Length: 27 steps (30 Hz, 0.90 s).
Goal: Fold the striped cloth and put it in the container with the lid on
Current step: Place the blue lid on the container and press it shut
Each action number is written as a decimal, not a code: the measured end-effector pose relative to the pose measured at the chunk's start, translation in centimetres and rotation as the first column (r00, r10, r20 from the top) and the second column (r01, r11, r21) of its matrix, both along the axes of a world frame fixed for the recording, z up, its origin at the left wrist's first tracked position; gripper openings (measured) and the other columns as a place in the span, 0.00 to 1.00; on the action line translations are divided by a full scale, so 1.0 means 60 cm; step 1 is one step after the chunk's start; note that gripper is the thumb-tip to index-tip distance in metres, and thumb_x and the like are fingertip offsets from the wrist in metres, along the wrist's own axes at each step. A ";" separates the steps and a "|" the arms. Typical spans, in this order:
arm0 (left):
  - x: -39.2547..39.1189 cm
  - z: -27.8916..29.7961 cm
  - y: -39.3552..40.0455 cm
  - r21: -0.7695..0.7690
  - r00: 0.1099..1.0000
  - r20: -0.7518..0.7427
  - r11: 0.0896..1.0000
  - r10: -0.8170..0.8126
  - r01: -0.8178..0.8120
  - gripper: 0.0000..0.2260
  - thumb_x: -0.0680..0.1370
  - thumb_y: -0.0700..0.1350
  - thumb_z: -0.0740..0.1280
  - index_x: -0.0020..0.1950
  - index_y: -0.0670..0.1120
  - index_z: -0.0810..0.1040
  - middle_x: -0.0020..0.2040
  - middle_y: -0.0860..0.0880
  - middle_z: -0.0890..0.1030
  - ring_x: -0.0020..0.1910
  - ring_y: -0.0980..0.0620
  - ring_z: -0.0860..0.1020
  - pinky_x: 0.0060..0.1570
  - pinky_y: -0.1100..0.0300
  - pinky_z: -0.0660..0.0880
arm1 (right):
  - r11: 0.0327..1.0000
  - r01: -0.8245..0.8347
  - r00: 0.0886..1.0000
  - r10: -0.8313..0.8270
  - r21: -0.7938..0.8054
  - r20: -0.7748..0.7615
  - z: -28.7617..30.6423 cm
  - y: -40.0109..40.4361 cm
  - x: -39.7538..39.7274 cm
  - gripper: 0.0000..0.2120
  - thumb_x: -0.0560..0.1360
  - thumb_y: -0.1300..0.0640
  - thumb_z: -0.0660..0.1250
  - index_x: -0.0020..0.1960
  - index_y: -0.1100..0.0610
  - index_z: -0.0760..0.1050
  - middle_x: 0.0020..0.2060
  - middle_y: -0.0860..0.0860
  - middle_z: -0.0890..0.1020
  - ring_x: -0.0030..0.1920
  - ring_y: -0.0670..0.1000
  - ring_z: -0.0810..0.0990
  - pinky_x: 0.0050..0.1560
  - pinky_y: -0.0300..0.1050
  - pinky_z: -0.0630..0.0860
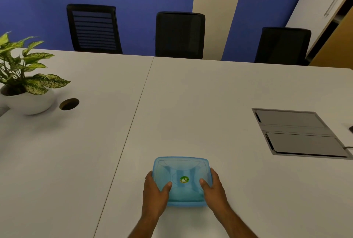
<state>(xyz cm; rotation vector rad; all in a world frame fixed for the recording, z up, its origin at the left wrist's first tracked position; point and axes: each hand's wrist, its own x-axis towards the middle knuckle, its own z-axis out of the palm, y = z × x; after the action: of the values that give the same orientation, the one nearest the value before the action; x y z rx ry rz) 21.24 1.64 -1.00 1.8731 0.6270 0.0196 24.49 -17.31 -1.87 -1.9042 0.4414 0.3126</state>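
Container (182,165): on the desk (191,104), at the near edge, just right of the seam between the two desk halves, lid (181,169) on top.
Left hand (154,190): at the container's left side, thumb on the lid.
Right hand (214,188): at the container's right side, thumb on the lid.
Potted plant (24,85): on the desk at the left edge, well apart from the container.
Round cable hole (69,104): just right of the plant's pot.
Cable hatch (298,132): set into the desk toward the right edge, behind and right of the container.
Three chairs (180,35): behind the far edge, side by side.
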 end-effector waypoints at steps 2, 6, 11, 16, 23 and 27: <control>0.002 -0.003 -0.001 0.013 1.000 -0.003 1.000 0.004 -0.004 0.29 0.72 0.42 0.75 0.69 0.42 0.68 0.61 0.44 0.76 0.59 0.45 0.75 0.59 0.47 0.76 | 1.000 0.004 1.000 -0.004 -0.016 0.004 -0.001 -0.001 0.000 0.29 0.77 0.57 0.67 0.76 0.54 0.62 0.68 0.53 0.75 0.66 0.55 0.75 0.68 0.51 0.71; 0.006 -0.007 -0.003 0.008 1.000 -0.022 1.000 0.012 -0.012 0.29 0.72 0.42 0.75 0.70 0.42 0.68 0.62 0.43 0.75 0.60 0.44 0.75 0.60 0.46 0.76 | 0.998 0.017 1.000 -0.017 -0.064 0.011 0.002 -0.008 0.009 0.23 0.74 0.57 0.71 0.69 0.55 0.72 0.59 0.53 0.81 0.56 0.54 0.81 0.58 0.49 0.77; 0.012 -0.012 -0.001 0.035 0.997 -0.073 0.999 0.012 -0.010 0.31 0.71 0.45 0.76 0.70 0.43 0.68 0.61 0.43 0.74 0.60 0.43 0.75 0.59 0.42 0.76 | 0.997 0.035 0.999 -0.037 -0.070 -0.029 0.004 -0.019 0.019 0.19 0.71 0.56 0.75 0.59 0.56 0.75 0.44 0.53 0.82 0.43 0.52 0.82 0.42 0.48 0.80; 0.017 -0.011 0.002 0.073 0.993 -0.117 0.997 -0.001 0.010 0.33 0.71 0.48 0.75 0.72 0.45 0.65 0.62 0.43 0.73 0.60 0.42 0.74 0.60 0.42 0.75 | 0.997 0.049 0.995 -0.054 -0.051 -0.090 -0.005 -0.022 0.023 0.18 0.71 0.52 0.75 0.55 0.56 0.72 0.48 0.58 0.82 0.47 0.56 0.83 0.48 0.54 0.82; 0.029 -0.012 0.014 0.086 0.987 -0.153 0.995 -0.040 0.053 0.33 0.69 0.50 0.76 0.70 0.47 0.67 0.60 0.44 0.74 0.59 0.43 0.75 0.59 0.45 0.75 | 0.998 0.057 0.989 -0.060 -0.026 -0.133 -0.005 -0.024 0.030 0.19 0.70 0.52 0.76 0.53 0.56 0.70 0.49 0.58 0.81 0.49 0.58 0.82 0.48 0.56 0.81; 0.053 -0.005 0.036 -0.048 0.989 -0.128 0.996 0.072 -0.079 0.17 0.74 0.54 0.72 0.57 0.45 0.79 0.48 0.48 0.81 0.49 0.47 0.81 0.46 0.52 0.78 | 0.997 0.052 0.992 -0.058 -0.051 -0.115 -0.005 -0.021 0.028 0.18 0.70 0.52 0.76 0.52 0.57 0.70 0.48 0.58 0.81 0.47 0.57 0.82 0.48 0.56 0.82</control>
<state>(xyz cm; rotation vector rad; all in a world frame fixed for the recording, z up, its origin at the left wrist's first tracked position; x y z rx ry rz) 24.41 3.79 -1.31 1.8083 0.7784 -0.0659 26.16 -18.59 -2.16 -1.9232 0.5828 0.3807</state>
